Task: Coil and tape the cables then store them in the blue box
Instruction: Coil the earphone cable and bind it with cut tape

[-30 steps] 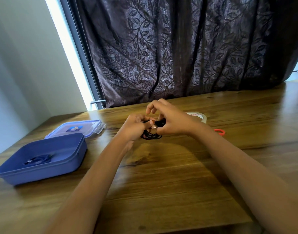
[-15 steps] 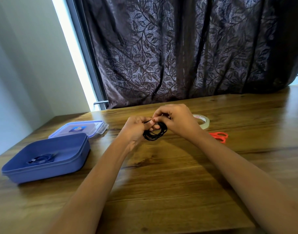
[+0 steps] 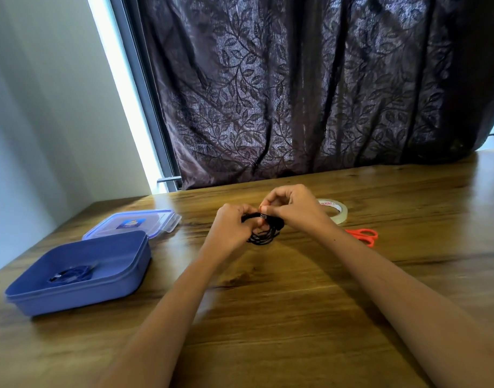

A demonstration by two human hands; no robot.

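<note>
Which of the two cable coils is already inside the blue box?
The small coil lying in the open blue box at the left. The other, a black coil, is held between the left hand and right hand.

Single view, head-worn, wide-angle. Set above and behind the near edge of the wooden table (image 3: 296, 317), aimed forward and down.
- Nearest: both forearms, entering from the bottom edge and converging on left hand (image 3: 229, 228) and right hand (image 3: 296, 208), joined round black cable coil (image 3: 264, 236) just above frame centre.
- Mid-distance: blue box (image 3: 86, 298) at left; tape roll (image 3: 339, 212) and orange scissors (image 3: 363, 236) right of the hands.
- Far end: closed by dark leaf-patterned curtain (image 3: 296, 93) and pale wall (image 3: 44, 107).
- Tilted: table's far edge higher at right.
</note>
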